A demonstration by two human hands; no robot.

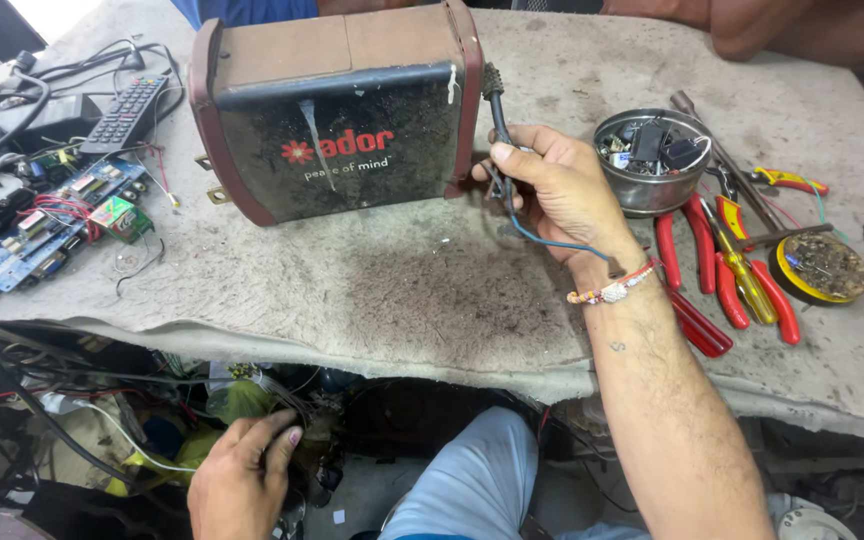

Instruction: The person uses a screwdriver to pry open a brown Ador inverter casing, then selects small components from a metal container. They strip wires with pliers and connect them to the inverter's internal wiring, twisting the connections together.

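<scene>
We have the dark box with maroon edges lying on its side on the grey mat, and at its three o'clock our right hand is closed around the black cable and the thin wires coming out of that side. Our left hand, down at seven o'clock below the bench edge, curls its fingers into a tangle of loose wires. The casing looks shut and the pliers at three o'clock lie untouched, so we judge the work barely begun.
</scene>
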